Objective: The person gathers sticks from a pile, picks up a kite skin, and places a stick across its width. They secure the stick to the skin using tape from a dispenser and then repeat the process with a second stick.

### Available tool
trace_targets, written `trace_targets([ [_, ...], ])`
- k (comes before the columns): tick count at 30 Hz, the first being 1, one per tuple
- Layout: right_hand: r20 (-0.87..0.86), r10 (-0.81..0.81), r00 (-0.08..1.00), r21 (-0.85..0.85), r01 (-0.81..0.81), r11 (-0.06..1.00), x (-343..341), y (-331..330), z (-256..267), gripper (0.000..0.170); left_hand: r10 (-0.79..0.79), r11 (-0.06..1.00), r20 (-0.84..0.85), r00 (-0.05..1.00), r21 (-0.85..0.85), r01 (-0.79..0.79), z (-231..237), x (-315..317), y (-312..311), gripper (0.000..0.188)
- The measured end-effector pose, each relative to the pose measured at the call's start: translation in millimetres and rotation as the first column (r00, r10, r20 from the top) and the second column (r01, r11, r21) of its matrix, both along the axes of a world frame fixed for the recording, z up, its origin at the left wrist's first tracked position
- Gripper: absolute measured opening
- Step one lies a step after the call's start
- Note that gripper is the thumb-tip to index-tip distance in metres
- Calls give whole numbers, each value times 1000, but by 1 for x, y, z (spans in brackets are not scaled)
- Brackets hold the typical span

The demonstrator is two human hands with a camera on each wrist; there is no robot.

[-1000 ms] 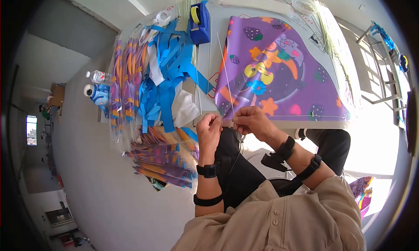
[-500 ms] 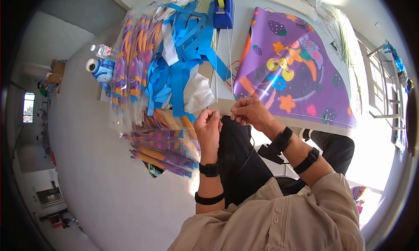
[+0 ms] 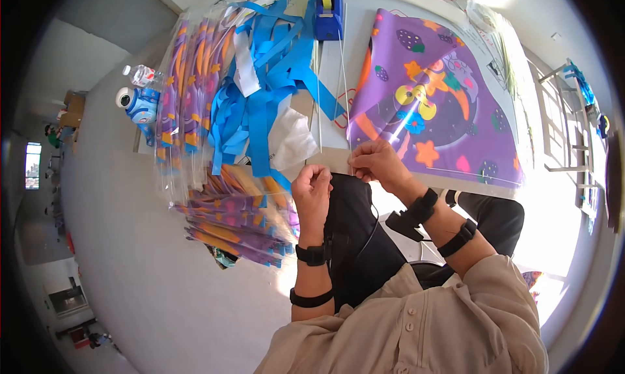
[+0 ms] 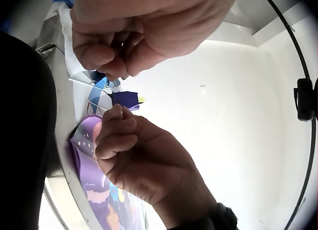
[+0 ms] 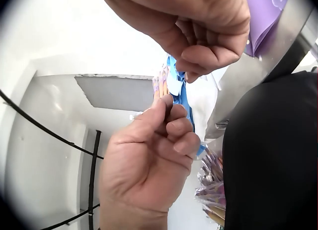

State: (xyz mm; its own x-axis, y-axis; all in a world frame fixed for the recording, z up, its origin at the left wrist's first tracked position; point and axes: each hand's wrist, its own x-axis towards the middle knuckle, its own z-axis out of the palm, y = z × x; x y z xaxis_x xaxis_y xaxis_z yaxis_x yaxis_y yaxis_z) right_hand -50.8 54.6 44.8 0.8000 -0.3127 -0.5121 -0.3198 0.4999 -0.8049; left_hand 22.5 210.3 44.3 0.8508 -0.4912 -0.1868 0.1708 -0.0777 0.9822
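In the head view my right hand [image 3: 381, 162] pinches a thin white rod [image 3: 345, 91] near its lower end, close to the table's front edge. My left hand [image 3: 312, 195] is a little lower and to the left, thumb against curled fingers; I cannot tell what, if anything, it pinches. The left wrist view shows the fingertips of the right hand [image 4: 144, 155] and left hand [image 4: 129, 46] facing each other, a short gap apart. Right of the hands lies a folded purple printed sheet [image 3: 449, 152] with stars, strawberries and a cartoon figure.
Blue strips [image 3: 260, 113] and a white cloth piece [image 3: 290, 139] cover the table's left part. Beside them are plastic-wrapped printed bundles [image 3: 195, 87], a bottle [image 3: 143, 76] and a blue flask [image 3: 138, 106]. A blue tape dispenser [image 3: 329, 16] stands farther back. More wrapped bundles [image 3: 234, 224] hang low at left.
The head view has shifted, moving the table's things in the frame. Both hands stay close together in pinching poses; the rod by the right hand now stands nearer upright in the frame.
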Motion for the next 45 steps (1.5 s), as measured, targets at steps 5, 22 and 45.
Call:
trace_targets([
  [5,-16,-45,999,-810,14,587,-110,-20,23,4,-93,994,108,990,61,87,6,-1,-9,12],
  [22,-438,-305,846,-808,-519,-279,-364,-221,20,11,-324,933,174,930,221,284,0,-31,-51,10],
  [45,-384,-88,919,-917,-369,149,-335,-232,-11,6,-346,916,146,927,267,300,3,-45,-54,9],
])
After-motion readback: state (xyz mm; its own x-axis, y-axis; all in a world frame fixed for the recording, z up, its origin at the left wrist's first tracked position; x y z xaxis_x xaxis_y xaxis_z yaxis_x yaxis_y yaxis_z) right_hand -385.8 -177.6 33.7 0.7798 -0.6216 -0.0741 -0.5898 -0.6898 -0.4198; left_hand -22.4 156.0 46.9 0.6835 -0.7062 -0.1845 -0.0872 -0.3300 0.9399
